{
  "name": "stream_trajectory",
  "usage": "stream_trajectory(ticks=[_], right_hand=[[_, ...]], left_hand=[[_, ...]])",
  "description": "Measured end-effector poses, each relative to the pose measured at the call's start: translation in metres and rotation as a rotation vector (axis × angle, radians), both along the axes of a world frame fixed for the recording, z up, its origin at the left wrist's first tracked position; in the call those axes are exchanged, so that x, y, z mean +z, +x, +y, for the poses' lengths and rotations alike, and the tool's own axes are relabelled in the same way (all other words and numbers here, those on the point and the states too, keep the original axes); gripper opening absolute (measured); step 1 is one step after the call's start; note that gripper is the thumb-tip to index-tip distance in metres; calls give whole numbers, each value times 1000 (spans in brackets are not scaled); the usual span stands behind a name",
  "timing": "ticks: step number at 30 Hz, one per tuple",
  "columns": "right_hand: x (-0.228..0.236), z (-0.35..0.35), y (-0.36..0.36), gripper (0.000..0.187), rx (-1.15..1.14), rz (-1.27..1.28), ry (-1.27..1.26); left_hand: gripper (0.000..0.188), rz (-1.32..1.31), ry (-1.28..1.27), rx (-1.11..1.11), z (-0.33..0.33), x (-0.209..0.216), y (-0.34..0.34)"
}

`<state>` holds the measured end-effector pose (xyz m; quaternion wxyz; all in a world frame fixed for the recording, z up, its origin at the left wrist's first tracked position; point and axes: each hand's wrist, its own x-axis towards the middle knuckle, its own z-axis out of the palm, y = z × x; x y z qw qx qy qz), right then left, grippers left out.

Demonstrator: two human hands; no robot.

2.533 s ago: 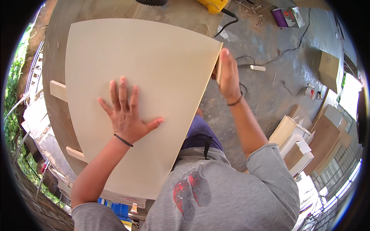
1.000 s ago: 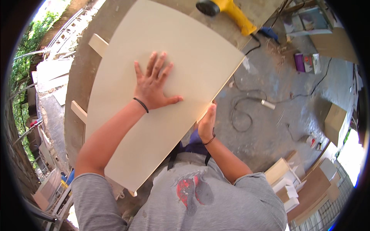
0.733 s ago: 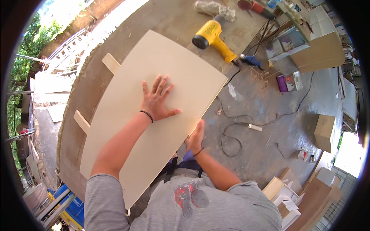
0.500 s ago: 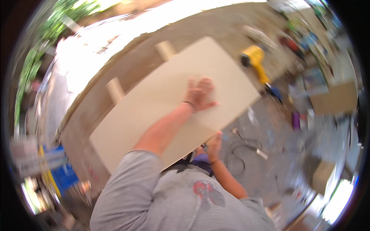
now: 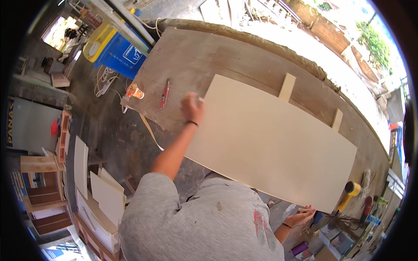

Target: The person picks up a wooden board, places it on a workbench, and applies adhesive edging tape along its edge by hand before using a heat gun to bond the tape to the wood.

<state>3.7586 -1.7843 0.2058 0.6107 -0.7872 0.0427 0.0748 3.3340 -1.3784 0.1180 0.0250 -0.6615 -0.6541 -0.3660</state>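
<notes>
A large cream board [image 5: 270,139] lies flat across the workbench in front of me. At its left end is my left hand [image 5: 193,108], fingers curled closed, with a small pale bit showing at the fingertips that I cannot make out. My right hand [image 5: 300,216] is at the near right edge of the board, palm turned up and fingers stretched out along that edge. Two short wooden strips, a nearer-left one [image 5: 287,87] and a farther-right one [image 5: 337,119], stick out from beneath the board's far side. Left of the board rests a red utility knife [image 5: 165,95].
The workbench [image 5: 196,50] has an orange patterned cup [image 5: 135,91] at its left corner, where a pale thin band [image 5: 151,132] hangs down. A yellow heat gun [image 5: 349,195] is beyond the board's right end. A blue bin [image 5: 119,54] and leaning panels [image 5: 106,198] stand left.
The view has swung toward my left. My left hand has gone from lying spread on the board's middle to closed at its left end. My right hand remains by the near edge, now farther right.
</notes>
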Motion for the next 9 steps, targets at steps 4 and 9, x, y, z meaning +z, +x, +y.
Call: stream_trajectory(ticks=[4,9], right_hand=[[16,62,-15,54,198,-8,-19],[13,103,-23,50,332,109,119]], left_hand=[[52,116,-329,534,32,5,-100],[56,199,-617,421,72,-42,-103]])
